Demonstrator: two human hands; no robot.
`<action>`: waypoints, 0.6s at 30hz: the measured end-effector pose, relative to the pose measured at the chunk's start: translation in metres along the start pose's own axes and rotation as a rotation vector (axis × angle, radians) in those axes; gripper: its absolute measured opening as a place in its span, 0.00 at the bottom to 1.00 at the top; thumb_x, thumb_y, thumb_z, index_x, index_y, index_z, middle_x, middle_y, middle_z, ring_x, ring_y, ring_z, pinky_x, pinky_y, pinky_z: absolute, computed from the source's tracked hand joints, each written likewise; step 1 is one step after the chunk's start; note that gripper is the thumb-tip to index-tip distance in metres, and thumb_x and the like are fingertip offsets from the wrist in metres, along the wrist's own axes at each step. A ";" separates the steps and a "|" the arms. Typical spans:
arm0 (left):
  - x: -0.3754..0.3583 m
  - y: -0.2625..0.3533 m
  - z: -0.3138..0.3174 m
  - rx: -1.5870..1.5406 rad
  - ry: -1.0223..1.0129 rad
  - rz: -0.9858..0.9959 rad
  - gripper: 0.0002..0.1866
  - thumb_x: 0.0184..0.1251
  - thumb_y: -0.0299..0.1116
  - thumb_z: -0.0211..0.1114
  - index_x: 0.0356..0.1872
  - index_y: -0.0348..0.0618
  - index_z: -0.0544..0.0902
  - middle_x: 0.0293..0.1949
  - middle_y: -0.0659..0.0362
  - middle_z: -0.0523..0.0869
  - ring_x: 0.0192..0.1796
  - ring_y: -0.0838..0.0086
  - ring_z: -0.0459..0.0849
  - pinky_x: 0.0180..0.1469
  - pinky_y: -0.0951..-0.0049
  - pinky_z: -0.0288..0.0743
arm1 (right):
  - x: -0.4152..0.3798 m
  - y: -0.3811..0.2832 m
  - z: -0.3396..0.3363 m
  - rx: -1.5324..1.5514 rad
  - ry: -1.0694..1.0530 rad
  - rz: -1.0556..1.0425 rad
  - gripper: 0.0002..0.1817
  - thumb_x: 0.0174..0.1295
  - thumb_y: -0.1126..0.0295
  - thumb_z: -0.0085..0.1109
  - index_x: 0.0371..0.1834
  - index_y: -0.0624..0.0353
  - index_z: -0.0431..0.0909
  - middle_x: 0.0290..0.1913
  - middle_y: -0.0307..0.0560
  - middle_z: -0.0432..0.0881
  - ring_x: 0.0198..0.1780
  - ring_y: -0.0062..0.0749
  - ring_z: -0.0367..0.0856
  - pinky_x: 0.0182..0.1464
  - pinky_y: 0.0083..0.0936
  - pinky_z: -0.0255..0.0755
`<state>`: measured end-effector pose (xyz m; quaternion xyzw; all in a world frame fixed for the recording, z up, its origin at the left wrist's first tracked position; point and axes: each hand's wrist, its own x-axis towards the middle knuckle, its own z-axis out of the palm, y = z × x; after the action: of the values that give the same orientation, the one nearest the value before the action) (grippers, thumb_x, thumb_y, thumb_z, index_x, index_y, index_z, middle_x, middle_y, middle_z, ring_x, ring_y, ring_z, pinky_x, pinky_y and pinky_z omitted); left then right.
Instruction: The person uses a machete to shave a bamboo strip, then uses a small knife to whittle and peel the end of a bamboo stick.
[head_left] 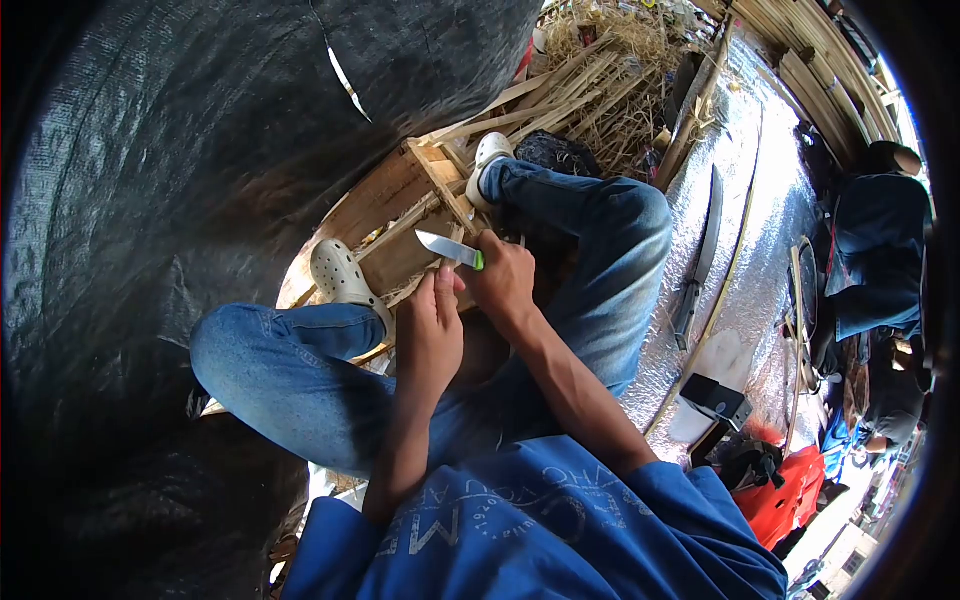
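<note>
We see a small knife (pixel 450 249) with a bare steel blade and a bright green handle, held just above a wooden frame (pixel 400 200) of slats that lies on the ground between the person's feet. The right hand (pixel 503 280) has its grip shut tight around the green handle, the blade pointing away to the left. The left hand (pixel 432 325) lies just beside it, fingers curled toward the blade; whether its grip has hold of a thin strip we cannot tell, since the fingers hide what is under them. Both knees in blue jeans (pixel 300 370) flank the hands, and white clogs (pixel 340 275) rest on the frame's edge. Beyond the frame lies a heap of bamboo strips and shavings (pixel 590 90). To the right, on a silver foil mat (pixel 760 200), we see a long machete (pixel 700 255) beside a thin cane. At the mat's far right edge another person in dark blue (pixel 880 240) sits.
</note>
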<state>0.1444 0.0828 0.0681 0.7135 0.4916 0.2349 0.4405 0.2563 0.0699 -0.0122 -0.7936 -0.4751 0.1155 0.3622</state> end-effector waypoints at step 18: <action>-0.013 0.019 0.003 -0.480 -0.385 -0.239 0.20 0.75 0.47 0.47 0.28 0.42 0.73 0.17 0.73 0.62 0.17 0.93 0.56 0.18 0.87 0.46 | 0.037 0.070 -0.045 0.243 0.119 0.281 0.15 0.59 0.66 0.52 0.21 0.68 0.73 0.19 0.63 0.73 0.19 0.55 0.68 0.27 0.40 0.66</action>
<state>0.1506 0.0674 0.0839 0.5578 0.4100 0.1517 0.7054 0.3461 0.0596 -0.0225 -0.8080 -0.3196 0.1743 0.4633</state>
